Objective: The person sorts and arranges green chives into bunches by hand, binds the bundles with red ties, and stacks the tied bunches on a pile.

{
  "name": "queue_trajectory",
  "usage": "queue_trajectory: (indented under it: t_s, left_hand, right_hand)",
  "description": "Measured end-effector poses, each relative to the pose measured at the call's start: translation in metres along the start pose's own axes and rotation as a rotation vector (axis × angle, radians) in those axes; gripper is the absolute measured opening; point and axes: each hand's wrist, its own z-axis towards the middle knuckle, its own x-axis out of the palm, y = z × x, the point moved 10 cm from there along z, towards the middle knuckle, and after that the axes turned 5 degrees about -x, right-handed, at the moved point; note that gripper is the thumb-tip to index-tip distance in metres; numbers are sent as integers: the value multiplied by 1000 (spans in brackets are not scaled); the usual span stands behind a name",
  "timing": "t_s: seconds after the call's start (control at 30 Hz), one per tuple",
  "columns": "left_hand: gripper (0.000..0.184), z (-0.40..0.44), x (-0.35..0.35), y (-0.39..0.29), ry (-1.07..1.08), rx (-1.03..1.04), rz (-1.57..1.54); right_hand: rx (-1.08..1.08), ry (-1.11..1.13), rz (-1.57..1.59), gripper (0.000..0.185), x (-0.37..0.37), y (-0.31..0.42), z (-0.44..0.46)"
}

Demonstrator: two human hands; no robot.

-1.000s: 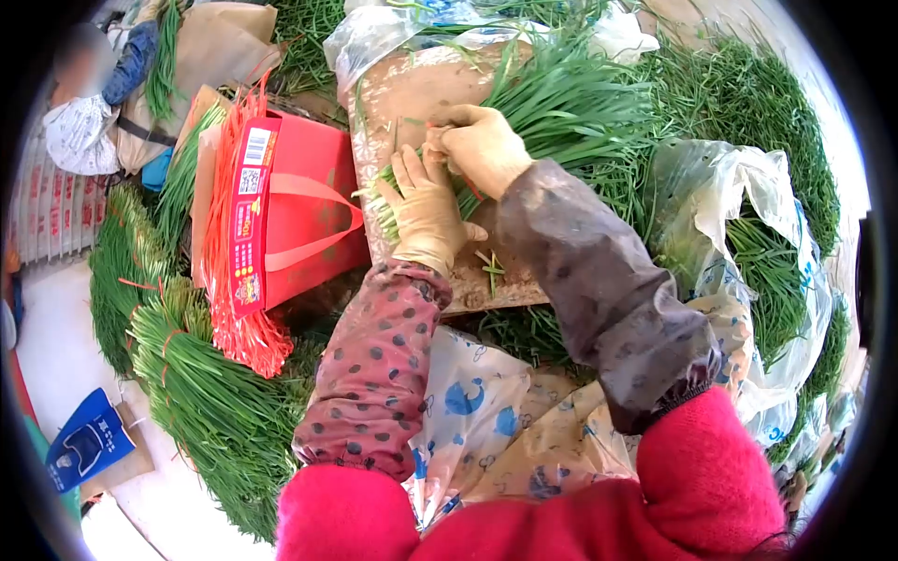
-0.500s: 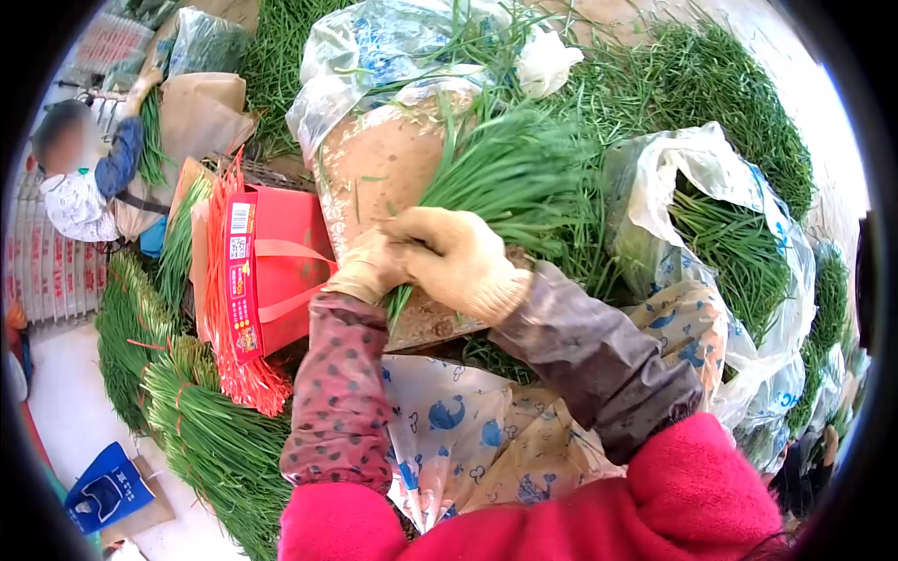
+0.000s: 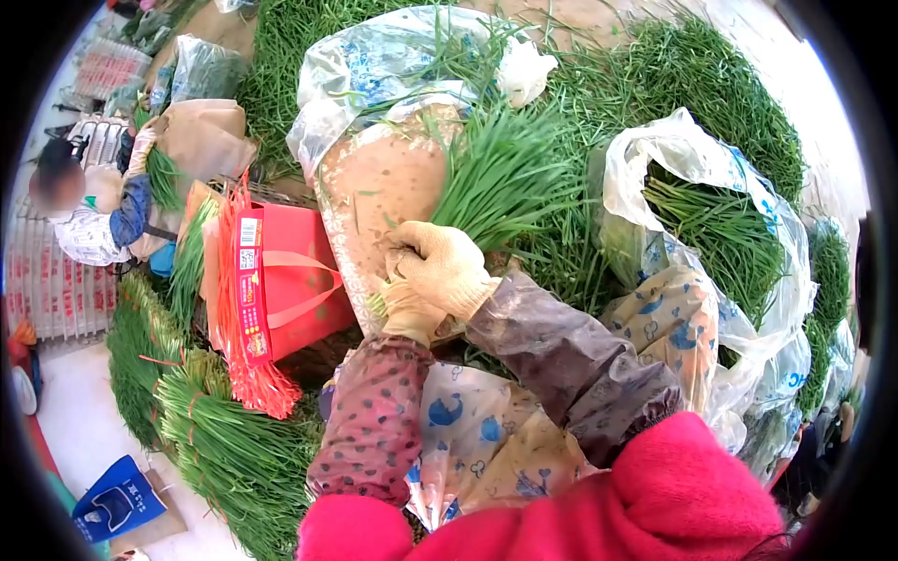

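Both of my hands wear tan knit gloves and meet over a dirt-specked board (image 3: 383, 187). My right hand (image 3: 447, 266) is closed around the lower part of a bunch of green chives (image 3: 510, 178), whose long leaves fan out up and to the right. Just below it, my left hand (image 3: 410, 307) is closed on the pale stem ends of the same bunch, partly covered by the right hand. Left of my hands stands a red bag (image 3: 295, 276), with a bundle of red tie strips (image 3: 229, 309) hanging over its side.
Tied chive bundles (image 3: 234, 449) are stacked at the lower left. Loose chives (image 3: 711, 93) are heaped at the back right. An open plastic bag (image 3: 617, 192) holds more chives on the right. Another person (image 3: 122, 210) handles chives at the far left.
My left hand has shifted right and down, tucking lower beneath the right one. The leaves, blurred and leaning right before, now stand more upright.
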Motion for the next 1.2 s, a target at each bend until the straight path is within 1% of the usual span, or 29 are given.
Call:
queue_trajectory:
  t_s: [0.07,0.13,0.2,0.27,0.3,0.33,0.4,0.43,0.47,0.5,0.53,0.6,0.63,0.67,0.73,0.8,0.87,0.9,0.93,1.0,1.03,1.13,1.17,1.2]
  left_hand:
    - [63,5,3,-1,36,-28,6]
    - [65,12,8,3,74,-72,-39]
    - [67,21,22,6,114,-117,-96]
    - [69,36,53,12,163,-195,-234]
    - [71,36,36,14,177,-206,-241]
    - [92,23,8,7,120,-118,-178]
    - [101,23,13,0,32,-84,-103]
    - [101,23,11,1,29,-89,-108]
    - [102,24,16,3,119,-112,-121]
    - [104,26,18,2,201,-134,-136]
    - [104,30,18,1,178,-134,-142]
    - [104,30,31,3,150,-176,-58]
    - [106,26,16,2,133,-175,-76]
    - [106,23,15,2,139,-177,-82]
    - [109,23,10,1,92,-163,-78]
    - [111,23,12,1,89,-164,-70]
    - [112,22,13,1,100,-163,-102]
    - [112,23,11,0,96,-161,-98]
    - [112,24,12,0,117,-163,-101]
    - [112,24,15,2,140,-170,-100]
    - [112,24,15,2,134,-171,-101]
    - [111,23,15,1,142,-173,-87]
    - [111,24,15,2,126,-170,-91]
    - [111,23,15,2,110,-167,-96]
  right_hand:
    - [23,11,-2,22,5,-1,-6]
    - [44,12,-88,22,7,1,-12]
    - [28,-7,-69,21,8,1,-20]
    - [-102,-84,-104,21,2,-1,-41]
    - [25,5,-128,22,5,-22,-62]
    - [143,90,-153,23,2,-42,-88]
    - [190,0,-173,24,-19,-105,-144]
    - [239,59,-207,24,-19,-106,-141]
    - [290,102,-236,24,-19,-105,-137]
    - [272,188,-356,25,-12,-96,-134]
    - [246,272,-345,27,-3,-90,-134]
    - [173,353,-217,28,4,-85,-143]
    - [126,368,-156,34,-5,-64,-142]
    - [51,335,-281,37,-22,-50,-137]
    - [-8,-59,-260,38,-66,-46,-115]
    - [269,-171,404,35,-84,-71,-94]
    - [289,-271,361,34,-97,-82,-70]
    - [325,-282,309,38,-97,-93,-60]
    - [321,-282,311,38,-95,-97,-50]
    - [395,-243,191,37,-87,-111,-38]
    - [386,-277,103,32,-90,-113,-36]
    - [393,-330,128,29,-84,-125,-31]
    - [458,-258,15,35,-84,-132,-36]
    - [463,-257,20,35,-80,-141,-41]
